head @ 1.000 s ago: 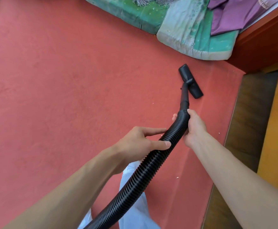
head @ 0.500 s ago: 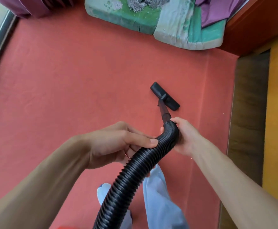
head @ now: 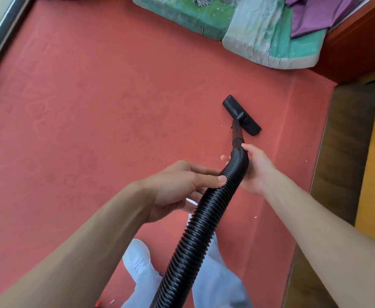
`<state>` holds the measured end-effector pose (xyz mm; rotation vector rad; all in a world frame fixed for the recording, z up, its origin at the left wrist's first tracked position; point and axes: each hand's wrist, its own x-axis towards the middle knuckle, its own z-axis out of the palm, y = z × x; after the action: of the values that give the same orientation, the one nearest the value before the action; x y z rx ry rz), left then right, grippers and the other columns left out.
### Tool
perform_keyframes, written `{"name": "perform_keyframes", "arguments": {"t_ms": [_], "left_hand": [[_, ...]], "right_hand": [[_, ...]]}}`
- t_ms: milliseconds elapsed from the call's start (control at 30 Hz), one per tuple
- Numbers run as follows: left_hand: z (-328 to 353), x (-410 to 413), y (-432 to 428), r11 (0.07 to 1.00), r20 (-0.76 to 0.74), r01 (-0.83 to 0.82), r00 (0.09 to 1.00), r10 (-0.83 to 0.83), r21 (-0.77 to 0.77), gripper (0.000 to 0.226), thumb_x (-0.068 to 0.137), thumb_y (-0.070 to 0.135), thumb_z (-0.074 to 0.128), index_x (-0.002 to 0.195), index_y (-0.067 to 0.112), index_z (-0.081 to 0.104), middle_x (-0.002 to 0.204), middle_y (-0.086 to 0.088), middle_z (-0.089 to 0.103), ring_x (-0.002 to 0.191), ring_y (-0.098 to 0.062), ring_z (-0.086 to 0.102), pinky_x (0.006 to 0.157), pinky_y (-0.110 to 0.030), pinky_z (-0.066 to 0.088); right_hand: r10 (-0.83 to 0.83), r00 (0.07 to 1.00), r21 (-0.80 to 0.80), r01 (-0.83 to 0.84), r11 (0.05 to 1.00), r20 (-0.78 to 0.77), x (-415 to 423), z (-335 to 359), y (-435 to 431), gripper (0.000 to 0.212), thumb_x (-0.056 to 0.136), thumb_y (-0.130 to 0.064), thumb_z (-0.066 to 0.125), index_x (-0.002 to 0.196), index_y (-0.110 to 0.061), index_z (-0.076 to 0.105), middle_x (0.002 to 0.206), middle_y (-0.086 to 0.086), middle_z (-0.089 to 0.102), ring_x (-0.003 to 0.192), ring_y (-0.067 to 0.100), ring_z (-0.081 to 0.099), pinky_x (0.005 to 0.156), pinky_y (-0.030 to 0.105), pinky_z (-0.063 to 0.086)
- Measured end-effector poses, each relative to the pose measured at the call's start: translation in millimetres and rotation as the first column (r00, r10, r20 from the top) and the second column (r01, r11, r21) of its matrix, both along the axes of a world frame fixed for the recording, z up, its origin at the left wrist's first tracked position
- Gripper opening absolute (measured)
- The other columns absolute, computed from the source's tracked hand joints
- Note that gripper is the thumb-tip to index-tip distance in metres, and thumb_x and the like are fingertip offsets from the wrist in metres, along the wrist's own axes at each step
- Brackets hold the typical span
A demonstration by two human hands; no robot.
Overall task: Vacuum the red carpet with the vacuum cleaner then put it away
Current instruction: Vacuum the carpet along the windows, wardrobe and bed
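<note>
Nozzle (head: 241, 115): flat on carpet (head: 93, 107) near its right edge, just ahead of right hand (head: 254, 170), which grasps hose (head: 204, 223) at the wand joint; left hand (head: 182, 185) grips hose behind; long axis slants crosswise to the wand.

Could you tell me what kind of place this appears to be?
Probably a room in a home: a red carpet covers the floor, green cushions with purple cloth lie along its far edge, and a window frame runs at left.

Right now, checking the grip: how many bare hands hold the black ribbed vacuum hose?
2. The left hand pinches the black ribbed vacuum hose mid-length; the right hand cups its bend near the nozzle.
</note>
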<state>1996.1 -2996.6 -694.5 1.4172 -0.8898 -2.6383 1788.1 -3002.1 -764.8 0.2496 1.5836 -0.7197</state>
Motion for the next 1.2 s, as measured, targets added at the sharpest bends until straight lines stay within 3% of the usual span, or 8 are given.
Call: {"name": "perform_keyframes", "arguments": {"t_ms": [67, 267, 467, 700, 833, 967, 1100, 1200], "left_hand": [[-6.3, -10.1, -2.1, 0.999, -0.011, -0.039, 0.999, 0.039, 0.004, 0.028, 0.093, 0.021, 0.068, 0.12, 0.016, 0.07, 0.1, -0.015, 0.069, 0.095, -0.034, 0.063, 0.101, -0.057, 0.05], [-1.5, -21.2, 1.2, 0.988, -0.053, -0.149, 0.987, 0.151, 0.043, 0.026, 0.097, 0.016, 0.062, 0.121, 0.017, 0.069, 0.093, -0.015, 0.071, 0.099, -0.047, 0.07, 0.091, -0.057, 0.056], [12.1, 1.5, 15.9, 0.995, -0.054, -0.092, 0.994, 0.095, 0.045, 0.024, 0.098, 0.017, 0.06, 0.111, 0.001, 0.072, 0.087, -0.02, 0.07, 0.098, -0.051, 0.068, 0.089, -0.059, 0.056], [44.9, 47.2, 40.4, 0.99, -0.205, -0.033, 0.977, 0.06, 0.134, 0.03, 0.096, 0.019, 0.062, 0.116, -0.001, 0.07, 0.119, -0.038, 0.062, 0.102, -0.051, 0.067, 0.088, -0.055, 0.058], [51.4, 57.3, 50.4, 0.993, -0.213, -0.026, 0.976, 0.051, 0.118, 0.03, 0.098, 0.02, 0.06, 0.118, -0.001, 0.069, 0.119, -0.037, 0.063, 0.108, -0.051, 0.065, 0.093, -0.053, 0.056], [30.7, 55.0, 65.1, 0.982, -0.122, -0.157, 0.978, 0.169, 0.103, 0.031, 0.1, 0.022, 0.057, 0.116, -0.002, 0.068, 0.097, -0.023, 0.068, 0.097, -0.042, 0.069, 0.097, -0.054, 0.053], [0.8, 47.1, 83.9, 0.938, -0.044, -0.322, 0.943, 0.33, 0.132, 0.029, 0.101, 0.025, 0.055, 0.115, 0.004, 0.069, 0.099, -0.019, 0.063, 0.09, -0.031, 0.061, 0.102, -0.057, 0.046], [-4.8, 41.4, 93.6, 0.91, -0.062, -0.372, 0.919, 0.389, 0.184, 0.032, 0.098, 0.023, 0.059, 0.129, 0.014, 0.064, 0.104, -0.02, 0.062, 0.094, -0.031, 0.055, 0.105, -0.058, 0.041]], "right_hand": [[-0.049, 0.995, -0.04, 0.052, 0.998, 0.085, -7.4, -3.2, -7.4, 0.032, 0.097, -0.042, 0.051, 0.107, -0.011, 0.05, 0.11, 0.01, 0.061, 0.075, 0.022, 0.067, 0.082, 0.037, 0.054], [-0.205, 0.965, -0.096, 0.222, 0.97, 0.165, -10.8, -1.1, -14.6, 0.031, 0.096, -0.037, 0.053, 0.099, -0.006, 0.052, 0.082, 0.008, 0.06, 0.074, 0.021, 0.06, 0.077, 0.033, 0.048], [-0.102, 0.994, 0.019, 0.101, 0.995, 0.044, 26.2, -0.7, 2.0, 0.022, 0.097, -0.027, 0.05, 0.09, -0.006, 0.049, 0.076, 0.008, 0.056, 0.059, 0.019, 0.059, 0.059, 0.031, 0.047], [0.138, 0.99, 0.088, -0.141, 0.986, 0.035, 46.8, 46.7, 27.4, 0.017, 0.093, -0.022, 0.048, 0.1, -0.007, 0.048, 0.071, 0.01, 0.058, 0.052, 0.02, 0.06, 0.049, 0.026, 0.052], [0.21, 0.978, 0.125, -0.21, 0.97, 0.014, 55.5, 58.5, 35.0, 0.017, 0.094, -0.023, 0.048, 0.098, -0.006, 0.05, 0.069, 0.009, 0.058, 0.047, 0.019, 0.06, 0.046, 0.025, 0.051], [0.264, 0.961, 0.15, -0.249, 0.957, -0.086, 65.2, 29.5, 30.1, 0.021, 0.093, -0.026, 0.049, 0.096, -0.005, 0.051, 0.073, 0.01, 0.06, 0.059, 0.022, 0.061, 0.058, 0.031, 0.049], [0.341, 0.925, 0.155, -0.317, 0.936, -0.169, 69.0, -4.5, 24.7, 0.021, 0.092, -0.026, 0.05, 0.09, -0.006, 0.053, 0.074, 0.01, 0.063, 0.065, 0.024, 0.062, 0.077, 0.037, 0.052], [0.376, 0.906, 0.156, -0.35, 0.924, -0.194, 66.7, -10.1, 27.5, 0.022, 0.091, -0.026, 0.05, 0.086, -0.005, 0.054, 0.07, 0.01, 0.063, 0.064, 0.023, 0.062, 0.077, 0.036, 0.053]]}}
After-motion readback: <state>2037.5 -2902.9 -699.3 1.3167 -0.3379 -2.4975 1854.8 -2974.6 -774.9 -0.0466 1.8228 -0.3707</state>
